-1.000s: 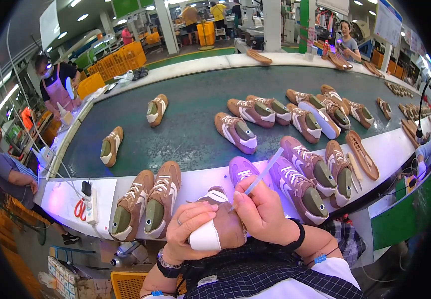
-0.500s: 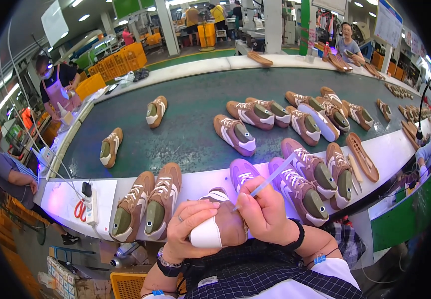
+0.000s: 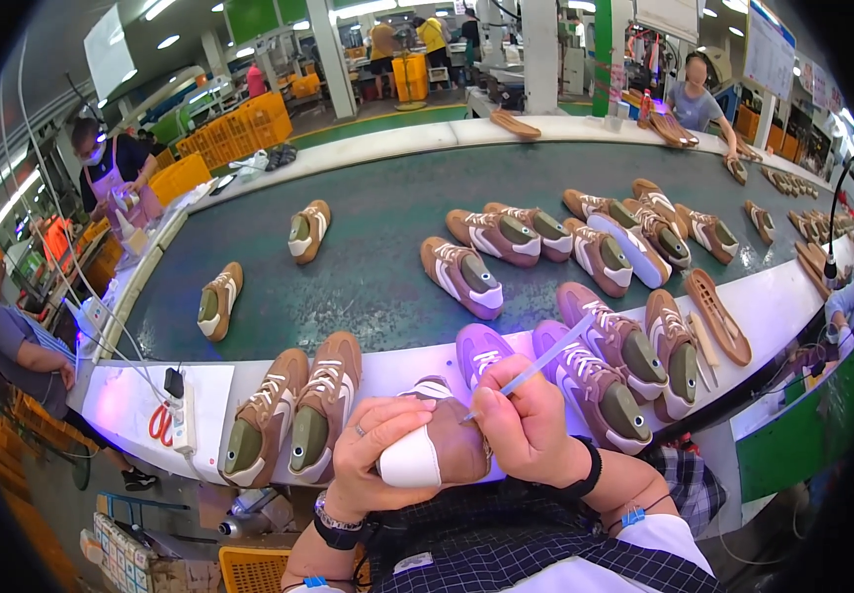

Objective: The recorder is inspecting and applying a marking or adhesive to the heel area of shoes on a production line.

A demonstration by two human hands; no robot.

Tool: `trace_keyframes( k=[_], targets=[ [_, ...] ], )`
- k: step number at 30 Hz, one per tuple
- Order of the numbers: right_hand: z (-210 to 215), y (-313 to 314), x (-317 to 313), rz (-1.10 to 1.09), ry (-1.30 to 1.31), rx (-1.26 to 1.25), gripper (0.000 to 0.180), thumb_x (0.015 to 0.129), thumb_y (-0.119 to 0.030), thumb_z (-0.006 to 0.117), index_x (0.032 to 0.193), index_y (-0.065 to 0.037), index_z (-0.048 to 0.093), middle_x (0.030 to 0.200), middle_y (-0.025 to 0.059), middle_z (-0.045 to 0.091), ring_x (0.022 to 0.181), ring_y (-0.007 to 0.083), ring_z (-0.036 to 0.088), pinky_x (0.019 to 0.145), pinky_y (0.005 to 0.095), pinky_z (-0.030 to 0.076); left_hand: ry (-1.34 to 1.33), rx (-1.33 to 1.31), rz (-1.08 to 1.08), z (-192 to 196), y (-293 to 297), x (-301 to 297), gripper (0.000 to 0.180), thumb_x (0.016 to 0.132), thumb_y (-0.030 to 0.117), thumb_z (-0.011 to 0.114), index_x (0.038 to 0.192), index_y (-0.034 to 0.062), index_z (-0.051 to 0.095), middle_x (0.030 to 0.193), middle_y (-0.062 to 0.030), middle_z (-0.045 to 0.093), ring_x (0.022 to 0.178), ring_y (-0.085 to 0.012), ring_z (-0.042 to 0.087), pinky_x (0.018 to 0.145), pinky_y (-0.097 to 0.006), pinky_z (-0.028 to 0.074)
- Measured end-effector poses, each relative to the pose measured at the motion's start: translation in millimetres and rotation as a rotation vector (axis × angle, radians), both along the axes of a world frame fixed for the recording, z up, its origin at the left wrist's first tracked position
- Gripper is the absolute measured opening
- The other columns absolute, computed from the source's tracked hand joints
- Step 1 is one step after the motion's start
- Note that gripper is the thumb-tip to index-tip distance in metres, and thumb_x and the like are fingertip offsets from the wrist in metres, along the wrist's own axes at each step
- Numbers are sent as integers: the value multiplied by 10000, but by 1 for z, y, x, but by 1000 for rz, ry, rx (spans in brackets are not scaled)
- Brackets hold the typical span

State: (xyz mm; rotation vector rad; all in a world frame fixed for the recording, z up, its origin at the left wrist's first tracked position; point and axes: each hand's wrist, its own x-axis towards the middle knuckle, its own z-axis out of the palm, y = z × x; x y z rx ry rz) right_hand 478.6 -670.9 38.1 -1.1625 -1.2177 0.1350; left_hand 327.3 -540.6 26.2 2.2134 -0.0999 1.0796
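Note:
In front of my body, my left hand is wrapped round a brown sneaker with a white heel patch. The shoe lies tilted, its heel end toward me. Between the thumb and fingers of my right hand is a slim translucent stick-like tool, perhaps a pen or a fine brush. Its narrow tip reaches the brown side of the shoe; I cannot tell whether it touches. Just beyond the held shoe stands a brown sneaker under violet light. Two brown sneakers stand to the left of my hands.
Several sneakers and a loose brown sole line the right of the white ledge. More shoes sit on the green belt. At left are a power strip and red-handled scissors. Co-workers stand around the belt.
My hands and the held shoe stay nearly in place, the tool tip shifting slightly. The co-worker at far right has reached down to a shoe on the belt; the left co-worker's hands have moved.

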Motion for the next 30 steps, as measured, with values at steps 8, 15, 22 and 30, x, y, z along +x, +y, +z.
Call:
trace_keyframes(
  k=[8,15,22,30],
  targets=[
    [0,4,8,-24,-24,58,26,905,-20,553,916,1,544,717,73,568,587,138,572,535,272,450,-5,-18,15,2,2,9,634,522,135,872,1105,20,650,1094,-127,680,995,-270,632,878,-367,496],
    [7,12,14,-12,8,73,35,920,-35,548,941,-8,539,706,65,569,572,115,564,520,264,443,-18,-41,13,4,6,17,624,529,150,896,1087,16,651,1078,-135,680,982,-265,631,867,-365,495],
    [9,12,22,-36,-82,113,39,916,-37,552,933,-3,542,697,67,578,568,110,567,515,262,445,-8,-63,12,5,5,22,639,528,149,906,1096,11,648,1082,-129,678,977,-253,624,869,-362,491],
    [8,10,26,-75,-172,185,31,890,-17,564,905,9,554,769,94,583,597,162,573,535,285,458,-11,-146,11,5,5,28,646,525,146,906,1103,11,650,1087,-117,679,986,-247,621,867,-352,485]
  ],
)
